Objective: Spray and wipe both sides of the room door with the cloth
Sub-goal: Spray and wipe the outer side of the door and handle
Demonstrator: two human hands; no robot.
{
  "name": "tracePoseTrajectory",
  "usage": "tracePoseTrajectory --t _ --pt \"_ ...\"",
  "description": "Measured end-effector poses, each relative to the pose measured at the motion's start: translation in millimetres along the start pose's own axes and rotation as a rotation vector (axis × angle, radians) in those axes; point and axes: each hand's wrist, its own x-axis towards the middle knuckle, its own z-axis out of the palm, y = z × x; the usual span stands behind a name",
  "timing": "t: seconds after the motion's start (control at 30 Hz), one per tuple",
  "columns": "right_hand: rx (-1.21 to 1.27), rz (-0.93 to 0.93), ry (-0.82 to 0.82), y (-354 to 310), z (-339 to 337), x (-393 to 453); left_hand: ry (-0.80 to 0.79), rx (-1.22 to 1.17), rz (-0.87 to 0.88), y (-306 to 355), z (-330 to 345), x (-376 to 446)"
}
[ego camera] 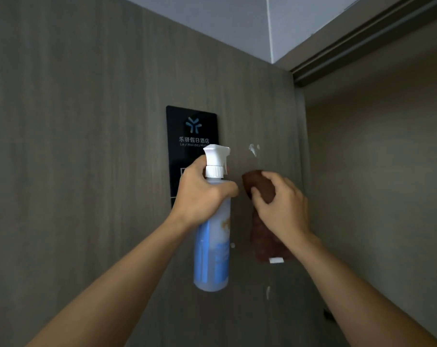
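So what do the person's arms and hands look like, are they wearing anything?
Both arms are bare all the way into view: no sleeves, no gloves. The left hand and the right hand show no rings, and neither wrist has a watch or bracelet. No markings can be seen on them.

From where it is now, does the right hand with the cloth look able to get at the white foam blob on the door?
Probably yes. The right hand holds the brown cloth just below the foam blob, and the bare door lies between them. The spray bottle in the left hand sits off to the side.
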Motion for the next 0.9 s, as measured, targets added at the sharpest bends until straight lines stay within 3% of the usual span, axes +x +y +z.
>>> tracePoseTrajectory --t 0.23,0.5,0.9 --pt "-0.056 0.035 0.111 44 -15 28 0.002 0.021 0.002 -14 24 21" --pt "-0.043 -0.045 0.148 93 -11 74 0.003 0.117 0.032 -29 52 47" --pt "0.152 -0.269 0.069 142 47 167 0.11 0.228 0.055 -21 58 65"
